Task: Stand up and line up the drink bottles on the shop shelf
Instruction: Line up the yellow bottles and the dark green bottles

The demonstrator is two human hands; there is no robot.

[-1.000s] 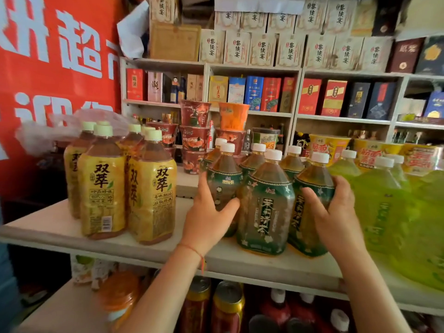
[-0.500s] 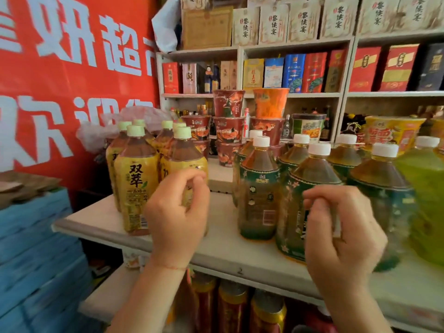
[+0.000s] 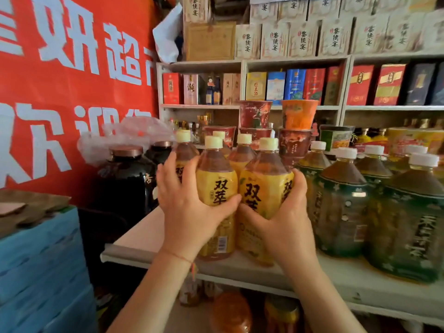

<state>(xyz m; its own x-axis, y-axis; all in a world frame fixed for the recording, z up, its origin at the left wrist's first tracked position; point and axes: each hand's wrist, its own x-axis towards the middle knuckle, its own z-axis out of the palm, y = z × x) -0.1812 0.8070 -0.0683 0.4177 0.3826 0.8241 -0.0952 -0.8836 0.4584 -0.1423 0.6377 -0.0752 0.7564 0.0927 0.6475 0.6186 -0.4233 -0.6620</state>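
2 yellow bottles upright on shelf (image 3: 264, 267): left hand (image 3: 189, 212) grips left bottle (image 3: 216, 186), right hand (image 3: 286, 219) grips right bottle (image 3: 264, 186).

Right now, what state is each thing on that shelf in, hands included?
Left hand: grip curled round the front left yellow bottle.
Right hand: grip curled round the front right yellow bottle.
Yellow bottles: upright, capped.
Green bottles: upright, capped, untouched.
Dark jar: lidded.
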